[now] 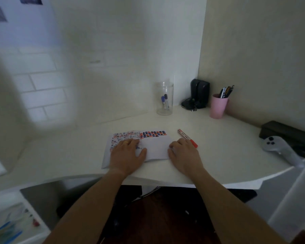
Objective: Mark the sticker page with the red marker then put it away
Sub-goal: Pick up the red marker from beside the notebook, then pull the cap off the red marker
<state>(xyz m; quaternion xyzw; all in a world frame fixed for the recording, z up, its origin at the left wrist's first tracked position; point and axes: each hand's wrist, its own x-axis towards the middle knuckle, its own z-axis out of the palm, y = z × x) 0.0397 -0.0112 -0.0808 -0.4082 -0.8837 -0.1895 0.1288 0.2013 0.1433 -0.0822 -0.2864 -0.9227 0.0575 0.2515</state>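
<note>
An open sticker book lies on the white desk, with colourful stickers along its far edge and left page. My left hand rests flat on the left page, fingers spread. At the book's right edge my right hand touches the page, fingers bent; whether it pinches the paper is unclear. The red marker lies capped on the desk just beyond my right hand, pointing away and to the left, its near end partly hidden by my fingers.
A clear jar with two markers stands at the back. A pink cup of pens and a black speaker sit in the corner. A grey controller and a dark box lie at the right.
</note>
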